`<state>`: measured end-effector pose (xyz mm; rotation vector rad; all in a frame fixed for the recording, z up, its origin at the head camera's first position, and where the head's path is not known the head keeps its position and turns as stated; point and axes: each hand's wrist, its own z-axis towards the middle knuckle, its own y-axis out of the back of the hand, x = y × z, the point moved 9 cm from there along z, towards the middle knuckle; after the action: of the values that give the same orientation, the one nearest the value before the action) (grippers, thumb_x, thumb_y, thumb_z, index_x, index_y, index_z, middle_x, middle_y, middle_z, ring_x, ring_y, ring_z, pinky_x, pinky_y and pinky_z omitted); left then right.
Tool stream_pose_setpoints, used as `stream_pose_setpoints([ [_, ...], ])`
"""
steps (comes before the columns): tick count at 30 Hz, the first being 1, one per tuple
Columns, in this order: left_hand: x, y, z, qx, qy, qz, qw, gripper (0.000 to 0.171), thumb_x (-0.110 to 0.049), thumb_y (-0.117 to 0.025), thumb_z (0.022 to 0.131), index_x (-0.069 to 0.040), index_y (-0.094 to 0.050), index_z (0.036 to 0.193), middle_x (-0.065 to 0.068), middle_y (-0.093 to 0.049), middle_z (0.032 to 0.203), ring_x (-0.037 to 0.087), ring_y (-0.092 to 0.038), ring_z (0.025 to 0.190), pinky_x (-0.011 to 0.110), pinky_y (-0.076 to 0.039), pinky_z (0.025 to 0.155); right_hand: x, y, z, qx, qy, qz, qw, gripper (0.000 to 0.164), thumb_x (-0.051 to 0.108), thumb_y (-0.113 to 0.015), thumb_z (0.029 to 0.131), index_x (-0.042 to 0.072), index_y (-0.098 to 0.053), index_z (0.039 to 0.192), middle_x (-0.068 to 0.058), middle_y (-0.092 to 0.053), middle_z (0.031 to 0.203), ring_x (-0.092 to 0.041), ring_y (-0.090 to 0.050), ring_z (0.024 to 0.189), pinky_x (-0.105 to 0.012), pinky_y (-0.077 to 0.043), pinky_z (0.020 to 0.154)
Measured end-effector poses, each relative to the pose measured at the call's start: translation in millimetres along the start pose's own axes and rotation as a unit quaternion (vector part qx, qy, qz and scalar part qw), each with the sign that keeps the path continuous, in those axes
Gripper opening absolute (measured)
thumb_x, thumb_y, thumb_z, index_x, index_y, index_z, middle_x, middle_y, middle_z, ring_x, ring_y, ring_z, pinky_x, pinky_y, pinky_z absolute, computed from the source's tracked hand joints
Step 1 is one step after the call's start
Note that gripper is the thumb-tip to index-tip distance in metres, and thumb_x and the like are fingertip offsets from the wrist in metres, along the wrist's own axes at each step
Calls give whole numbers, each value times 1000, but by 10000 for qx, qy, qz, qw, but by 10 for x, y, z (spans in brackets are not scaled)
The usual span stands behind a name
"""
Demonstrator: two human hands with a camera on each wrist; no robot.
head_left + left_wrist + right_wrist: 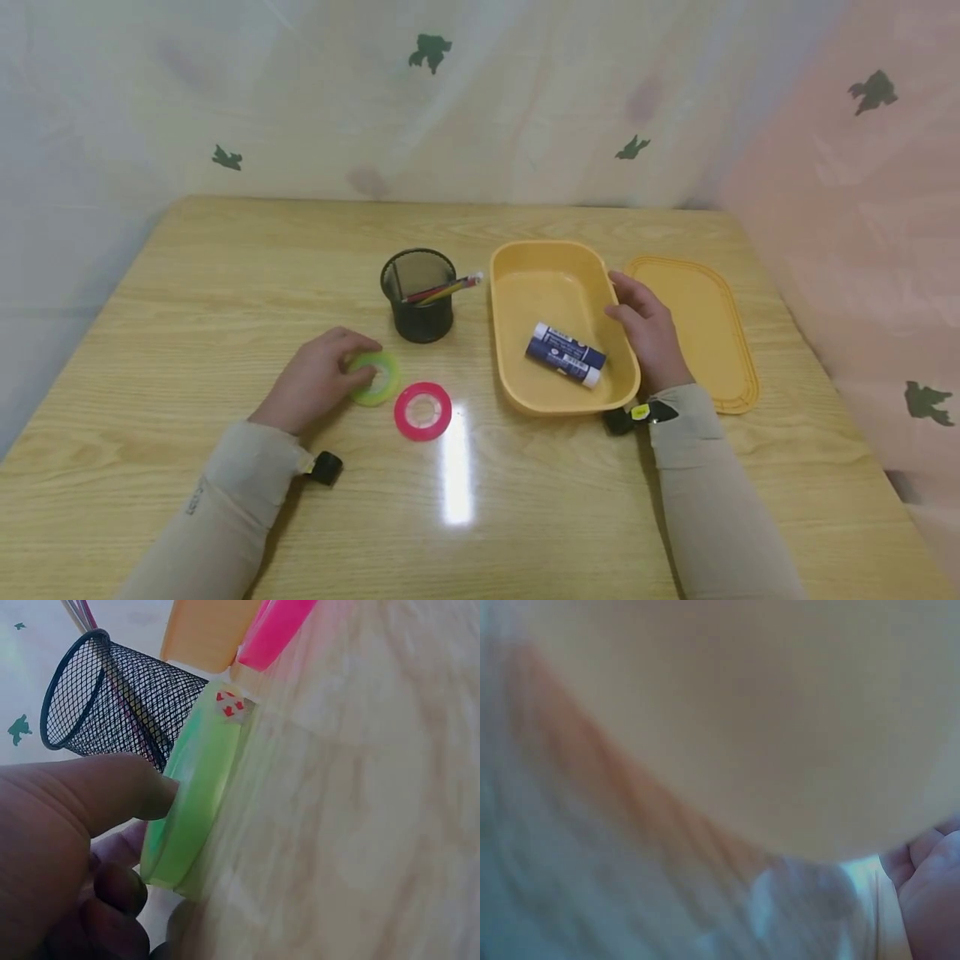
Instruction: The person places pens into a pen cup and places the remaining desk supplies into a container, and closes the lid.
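Note:
My left hand (318, 379) pinches a green roll of tape (384, 379) with its thumb and fingers. In the left wrist view the thumb presses on the face of that roll, low over the wood. A pink roll of tape (423, 412) lies flat just to its right. With thumb and fingers at its right rim, my right hand (651, 333) holds a yellow plastic box (525, 392). Two blue glue sticks (564, 354) with white ends lie side by side inside the box. The box's wall (780, 727) fills most of the right wrist view.
Behind the tape rolls stands a black mesh pencil cup (422, 321) with several pencils (442, 289) leaning right. The box's yellow lid (712, 333) lies on the table (540, 517) beyond the right hand. A patterned curtain (525, 108) hangs along the table's far edge.

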<state>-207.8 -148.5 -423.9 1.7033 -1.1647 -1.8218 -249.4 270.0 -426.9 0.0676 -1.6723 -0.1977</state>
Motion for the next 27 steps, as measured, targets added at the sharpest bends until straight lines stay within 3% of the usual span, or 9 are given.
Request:
stream_pose_setpoints([
  [5, 10, 28, -17, 7, 101, -43, 9999, 34, -17, -70, 94, -9, -68, 127, 13, -64, 132, 35, -55, 127, 56, -41, 108, 11, 2, 1, -27, 0, -35, 10000, 52, 13, -53, 101, 19, -46, 152, -14, -50, 147, -24, -52, 127, -27, -47, 101],
  [8, 5, 46, -19, 9, 123, -3, 9999, 35, -18, -70, 94, -9, -68, 127, 12, -65, 131, 34, -57, 124, 55, -42, 107, 17, 3, 1, -57, -39, 23, 10000, 51, 13, -53, 101, 21, -48, 151, -11, -51, 146, -23, -52, 126, -26, -47, 100],
  [11, -9, 56, -19, 27, 146, 74, 9999, 35, -20, -70, 94, -9, -69, 127, 11, -70, 112, 29, -62, 100, 49, -49, 95, 21, 4, -3, -77, -70, 86, 9999, 50, 13, -53, 101, 22, -49, 150, -10, -51, 145, -23, -52, 126, -25, -48, 99],
  [16, -45, 45, -21, 47, 60, 150, 9999, 34, -20, -71, 93, -12, -71, 126, 7, -71, 103, 22, -51, 77, 39, -45, 78, 23, 4, -11, -85, -59, 51, 9999, 50, 13, -53, 101, 22, -49, 150, -11, -51, 146, -23, -52, 126, -24, -48, 99],
  [18, -74, 48, -25, -17, -57, 150, 9999, 33, -19, -72, 93, -12, -71, 125, 8, -71, 117, 23, -56, 85, 42, -48, 83, 18, 3, -12, -76, -44, 38, 10000, 51, 13, -53, 101, 21, -48, 151, -12, -51, 146, -23, -52, 126, -25, -48, 99],
  [23, -133, 78, -35, -292, -220, 84, 9993, 32, -19, -73, 92, -11, -72, 123, 10, -70, 123, 30, -63, 106, 50, -51, 94, 9, -2, -12, -36, -36, 47, 10000, 52, 12, -53, 101, 20, -46, 152, -14, -49, 148, -24, -51, 127, -27, -47, 102],
  [27, -151, 78, -40, -368, -155, -34, 9992, 32, -19, -74, 92, -12, -73, 123, 6, -71, 116, 24, -63, 91, 41, -55, 81, 10, 0, -10, -36, -42, 32, 10000, 53, 12, -53, 101, 20, -45, 152, -13, -49, 149, -25, -50, 129, -32, -46, 105],
])
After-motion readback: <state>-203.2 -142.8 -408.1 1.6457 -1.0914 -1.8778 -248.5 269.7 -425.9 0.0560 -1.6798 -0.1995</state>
